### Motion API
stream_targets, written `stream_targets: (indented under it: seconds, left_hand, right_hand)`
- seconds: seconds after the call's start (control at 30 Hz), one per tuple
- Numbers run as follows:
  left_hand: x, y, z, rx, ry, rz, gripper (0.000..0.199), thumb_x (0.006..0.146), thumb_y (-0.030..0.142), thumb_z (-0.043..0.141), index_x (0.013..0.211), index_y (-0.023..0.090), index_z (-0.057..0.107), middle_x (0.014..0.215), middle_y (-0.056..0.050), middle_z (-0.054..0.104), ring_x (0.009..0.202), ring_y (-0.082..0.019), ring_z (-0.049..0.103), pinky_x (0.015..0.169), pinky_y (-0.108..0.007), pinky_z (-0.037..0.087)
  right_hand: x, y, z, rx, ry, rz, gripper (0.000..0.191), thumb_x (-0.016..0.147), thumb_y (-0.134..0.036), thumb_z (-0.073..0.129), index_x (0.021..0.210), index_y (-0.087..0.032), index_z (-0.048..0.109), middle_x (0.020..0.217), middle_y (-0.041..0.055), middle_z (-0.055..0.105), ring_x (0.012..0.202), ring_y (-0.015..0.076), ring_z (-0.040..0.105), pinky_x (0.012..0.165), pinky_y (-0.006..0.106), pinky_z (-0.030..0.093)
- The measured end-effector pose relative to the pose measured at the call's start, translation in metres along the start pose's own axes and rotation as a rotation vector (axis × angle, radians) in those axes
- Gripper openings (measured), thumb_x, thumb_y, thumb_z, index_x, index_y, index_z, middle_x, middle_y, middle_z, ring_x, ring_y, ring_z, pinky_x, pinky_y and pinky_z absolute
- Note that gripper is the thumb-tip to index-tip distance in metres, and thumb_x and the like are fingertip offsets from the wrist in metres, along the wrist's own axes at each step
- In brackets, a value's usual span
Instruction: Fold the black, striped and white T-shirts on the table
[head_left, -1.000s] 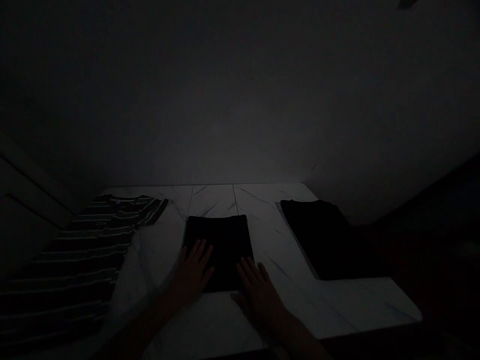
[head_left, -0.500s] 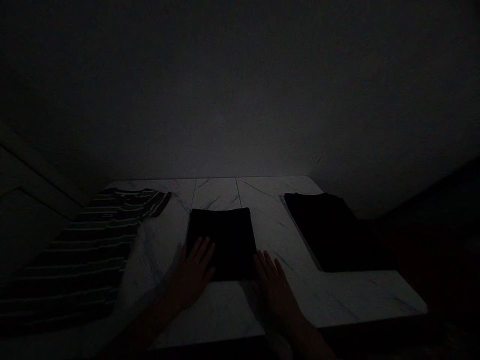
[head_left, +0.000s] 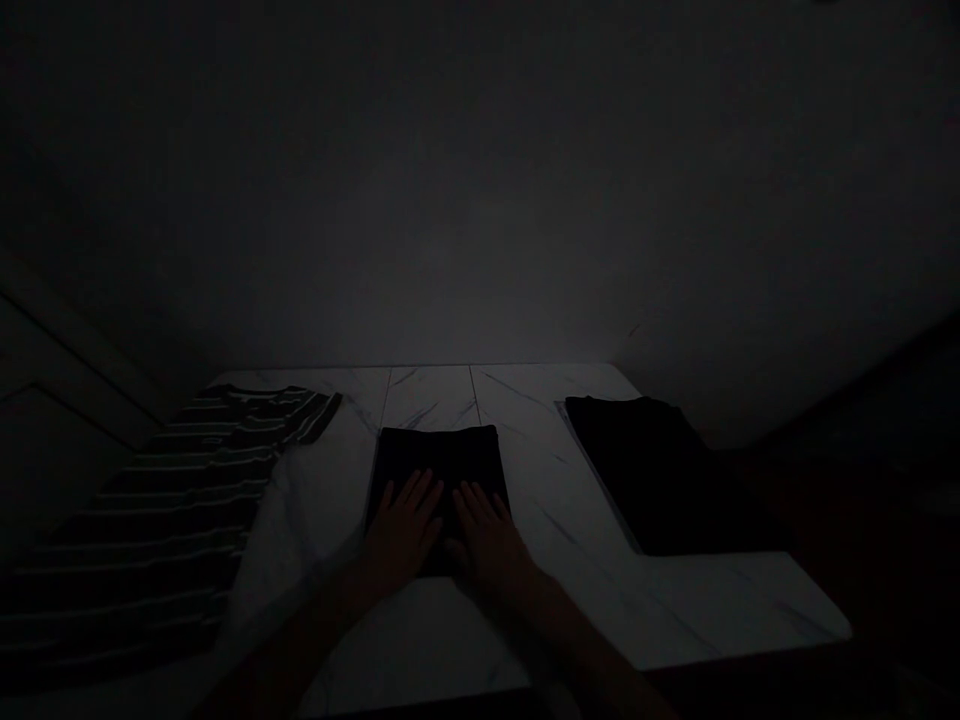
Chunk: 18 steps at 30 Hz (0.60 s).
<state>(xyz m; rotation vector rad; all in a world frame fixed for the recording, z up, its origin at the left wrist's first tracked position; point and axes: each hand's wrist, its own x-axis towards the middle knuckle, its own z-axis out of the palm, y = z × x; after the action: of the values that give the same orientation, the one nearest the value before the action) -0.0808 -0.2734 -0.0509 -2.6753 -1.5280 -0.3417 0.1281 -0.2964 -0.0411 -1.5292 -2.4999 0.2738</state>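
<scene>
A folded black garment [head_left: 442,450] lies as a neat rectangle on the white marble-patterned table [head_left: 600,610]; in this dim light its kind cannot be made out. My left hand [head_left: 401,530] rests flat on its left part, fingers spread and pointing away from me. Beside it, my right hand [head_left: 486,535] lies on the garment's right part with its fingers stretched out. Both palms face down, and neither hand grips anything.
A dark striped short-sleeved shirt [head_left: 202,480] is spread along the table's left side. More folded black cloth [head_left: 660,480] lies at the right. A plain wall [head_left: 450,200] rises behind the table's far edge.
My right hand has moved left, from the garment's right edge onto its top. The left hand stays on the garment, shifted slightly. The whole view has tilted up a little.
</scene>
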Motion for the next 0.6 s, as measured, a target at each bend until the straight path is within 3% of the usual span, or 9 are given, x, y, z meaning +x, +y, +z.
stream_targets:
  seconds: [0.13,0.23,0.33,0.43,0.6]
  left_hand:
    - [0.035,-0.024,-0.007,0.057,0.032,-0.151,0.055,0.103,0.038,0.039,0.155,0.018,0.041,0.164,-0.015,0.033,0.151,-0.034,0.03,0.118,-0.063,0.027]
    - [0.049,-0.039,-0.007,0.097,-0.012,-0.218,0.055,0.102,0.037,0.04,0.153,0.017,0.043,0.163,-0.018,0.032,0.151,-0.036,0.03,0.117,-0.064,0.029]
    - [0.049,-0.045,-0.003,0.127,-0.057,-0.257,0.055,0.102,0.037,0.039,0.154,0.017,0.043,0.163,-0.018,0.032,0.15,-0.036,0.032,0.115,-0.062,0.033]
    - [0.045,-0.047,0.001,0.174,-0.02,-0.297,0.058,0.103,0.039,0.038,0.155,0.014,0.04,0.164,-0.021,0.027,0.151,-0.037,0.029,0.115,-0.062,0.031]
    - [0.043,-0.052,0.006,0.166,-0.032,-0.348,0.059,0.102,0.039,0.039,0.154,0.011,0.041,0.162,-0.024,0.03,0.149,-0.04,0.033,0.113,-0.064,0.031]
  right_hand:
    - [0.039,0.019,-0.027,-0.035,0.057,0.143,0.065,0.104,-0.042,0.039,0.158,-0.007,0.031,0.164,0.0198,0.024,0.153,0.0336,0.021,0.12,0.057,0.025]
    - [0.065,0.033,-0.032,-0.044,0.013,0.218,0.069,0.103,-0.045,0.04,0.158,-0.005,0.027,0.165,0.0215,0.019,0.154,0.0342,0.016,0.121,0.058,0.021]
    - [0.076,0.042,-0.026,-0.044,-0.05,0.257,0.072,0.103,-0.048,0.037,0.158,-0.003,0.026,0.165,0.0218,0.016,0.155,0.0337,0.012,0.121,0.059,0.016]
    - [0.078,0.046,-0.02,-0.059,-0.034,0.271,0.073,0.104,-0.049,0.034,0.159,-0.002,0.023,0.166,0.0212,0.011,0.155,0.0335,0.008,0.122,0.06,0.012]
    - [0.082,0.052,-0.02,-0.03,-0.064,0.307,0.07,0.104,-0.045,0.034,0.159,-0.003,0.025,0.167,0.0199,0.012,0.156,0.0332,0.008,0.122,0.058,0.014]
